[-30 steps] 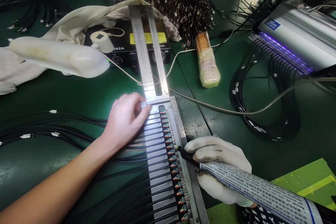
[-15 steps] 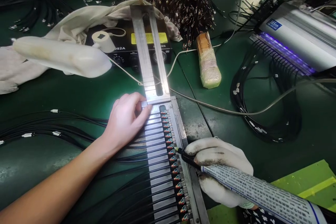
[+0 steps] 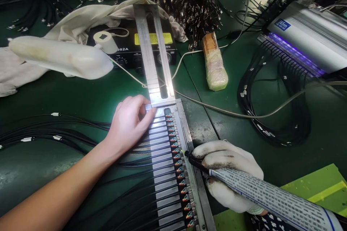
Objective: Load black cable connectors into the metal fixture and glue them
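At eight o'clock my bare left hand [image 3: 128, 124] pinches the long silver metal fixture [image 3: 186, 131]; at five my white-gloved right hand [image 3: 232, 159] clamps a printed white, black-nosed tube [image 3: 271, 195], tip beside wired silver connectors [image 3: 179, 169].

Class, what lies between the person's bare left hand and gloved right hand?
In the head view, part of the metal fixture lies between the left hand and the right hand, with black cables across it.

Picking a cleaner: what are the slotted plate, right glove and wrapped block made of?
Plate: metal, perhaps aluminium; satin grey, bright glare. Glove: probably knit fabric, matte white; ribbed cuff. Block: likely wood in glossy plastic; brown end, wrinkles.
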A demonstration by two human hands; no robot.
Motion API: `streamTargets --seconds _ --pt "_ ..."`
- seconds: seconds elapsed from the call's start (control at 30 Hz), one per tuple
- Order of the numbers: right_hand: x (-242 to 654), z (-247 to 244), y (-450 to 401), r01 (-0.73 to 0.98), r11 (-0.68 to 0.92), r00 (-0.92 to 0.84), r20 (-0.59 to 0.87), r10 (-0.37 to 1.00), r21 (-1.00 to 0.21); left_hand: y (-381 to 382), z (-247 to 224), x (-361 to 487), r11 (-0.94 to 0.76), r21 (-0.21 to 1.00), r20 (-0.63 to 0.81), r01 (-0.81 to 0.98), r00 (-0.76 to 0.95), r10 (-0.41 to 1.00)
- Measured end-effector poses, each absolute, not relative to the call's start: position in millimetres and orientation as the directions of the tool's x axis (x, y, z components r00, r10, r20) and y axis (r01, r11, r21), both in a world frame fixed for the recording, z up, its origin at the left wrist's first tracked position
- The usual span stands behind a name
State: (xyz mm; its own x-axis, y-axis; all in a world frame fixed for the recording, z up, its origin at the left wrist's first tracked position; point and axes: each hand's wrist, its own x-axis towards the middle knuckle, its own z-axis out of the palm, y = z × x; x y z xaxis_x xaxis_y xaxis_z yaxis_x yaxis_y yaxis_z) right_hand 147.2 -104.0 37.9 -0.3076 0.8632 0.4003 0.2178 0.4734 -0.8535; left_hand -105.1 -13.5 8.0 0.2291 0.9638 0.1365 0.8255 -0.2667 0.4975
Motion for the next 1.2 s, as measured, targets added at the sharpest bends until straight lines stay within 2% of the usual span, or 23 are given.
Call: streamTargets --seconds 0.83,1.03,1.2 --pt "146 35 -102 0.208 0.476 -0.313 0.403 0.86 -0.854 -14 9 -105 -0.25 0.506 0.112 0.826 0.224 0.968" --pt "149 44 -110 0.168 0.523 -0.295 0.464 0.835 -0.836 -14 9 -105 -0.259 0.493 0.122 0.831 0.228 0.966" --pt "150 48 -121 0.243 0.519 -0.313 0.44 0.842 -0.82 -13 9 -105 -0.257 0.487 0.121 0.835 0.227 0.966"
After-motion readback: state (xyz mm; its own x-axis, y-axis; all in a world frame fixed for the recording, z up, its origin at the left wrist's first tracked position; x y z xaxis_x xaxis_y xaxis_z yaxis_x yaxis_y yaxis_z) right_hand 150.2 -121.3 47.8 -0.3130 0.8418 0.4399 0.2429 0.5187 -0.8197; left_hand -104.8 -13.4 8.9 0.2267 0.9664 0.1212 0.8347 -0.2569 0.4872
